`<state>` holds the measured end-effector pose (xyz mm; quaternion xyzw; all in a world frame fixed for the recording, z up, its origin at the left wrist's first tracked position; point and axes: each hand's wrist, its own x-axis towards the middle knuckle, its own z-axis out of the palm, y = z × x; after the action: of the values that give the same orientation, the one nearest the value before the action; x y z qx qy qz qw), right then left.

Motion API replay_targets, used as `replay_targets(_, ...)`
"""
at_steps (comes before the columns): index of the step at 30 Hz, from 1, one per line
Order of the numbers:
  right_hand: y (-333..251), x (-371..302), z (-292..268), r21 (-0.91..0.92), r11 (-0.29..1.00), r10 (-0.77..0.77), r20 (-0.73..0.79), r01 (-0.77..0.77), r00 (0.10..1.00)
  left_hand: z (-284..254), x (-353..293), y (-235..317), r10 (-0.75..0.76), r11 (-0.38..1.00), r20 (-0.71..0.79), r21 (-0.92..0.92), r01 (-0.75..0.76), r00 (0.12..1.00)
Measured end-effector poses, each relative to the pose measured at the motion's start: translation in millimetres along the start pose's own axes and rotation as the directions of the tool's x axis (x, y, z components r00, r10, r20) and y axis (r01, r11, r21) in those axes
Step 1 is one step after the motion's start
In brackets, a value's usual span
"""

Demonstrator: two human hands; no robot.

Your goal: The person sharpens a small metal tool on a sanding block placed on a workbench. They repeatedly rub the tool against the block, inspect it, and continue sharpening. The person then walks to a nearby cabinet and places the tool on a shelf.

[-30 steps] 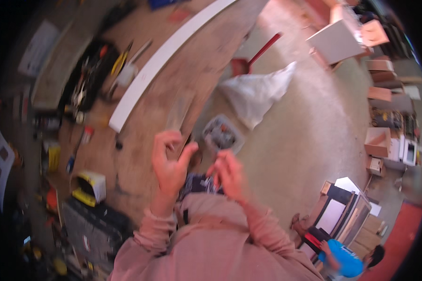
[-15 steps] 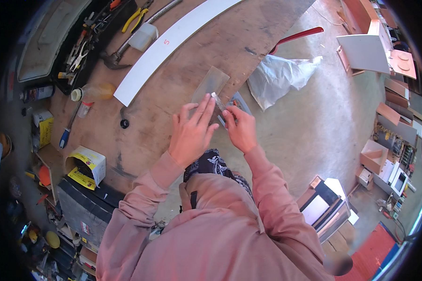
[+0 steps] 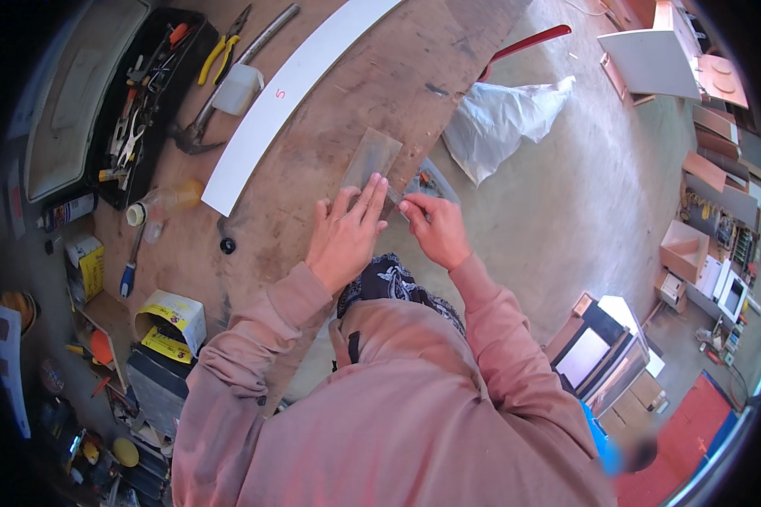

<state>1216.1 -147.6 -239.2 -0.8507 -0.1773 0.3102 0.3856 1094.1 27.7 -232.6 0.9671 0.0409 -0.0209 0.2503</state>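
My left hand (image 3: 347, 230) lies with outstretched fingers on a flat, greyish, see-through-looking rectangular plate (image 3: 372, 152) near the workbench's edge. Its fingertips press on the plate's lower part and cover some of it. Close by on the right, my right hand (image 3: 438, 230) is closed in a pinch between thumb and forefinger. It grips a thin greyish strip (image 3: 394, 195), which points toward the left fingertips beside the plate. The strip's exact kind is too small to make out.
A long curved white board (image 3: 271, 110) lies across the workbench (image 3: 304, 182). Beyond it are a claw hammer (image 3: 193, 133), yellow-handled pliers (image 3: 220, 59) and an open toolbox (image 3: 165, 84). A bottle (image 3: 173, 196) lies nearby. A white plastic bag (image 3: 503, 127) hangs past the bench's edge.
The strip in my right hand has dropped from a raised tilt to beside my left fingertips, and less of it shows. My left hand stays on the plate. The whole view has shifted slightly.
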Motion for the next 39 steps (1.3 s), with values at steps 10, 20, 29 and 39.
replay_targets(10,8,31,0,-0.065,0.989,-0.144,-0.127,0.136,0.982,-4,37,-17,0.084,0.986,-0.011,0.142,-0.081,0.996)
replay_targets(20,8,-21,16,-0.023,0.988,-0.149,0.074,0.151,0.986,-8,-33,1,0.04,0.987,0.117,0.15,-0.058,0.992)
replay_targets(29,13,56,-12,-0.17,0.965,-0.236,-0.229,0.2,0.944,-33,74,-5,0.119,0.946,0.072,0.293,-0.135,0.99)
replay_targets(39,-55,-121,-108,0.249,0.842,-0.33,-0.464,0.478,0.822,-145,32,144,-0.082,0.701,-0.279,-0.699,-0.144,0.957)
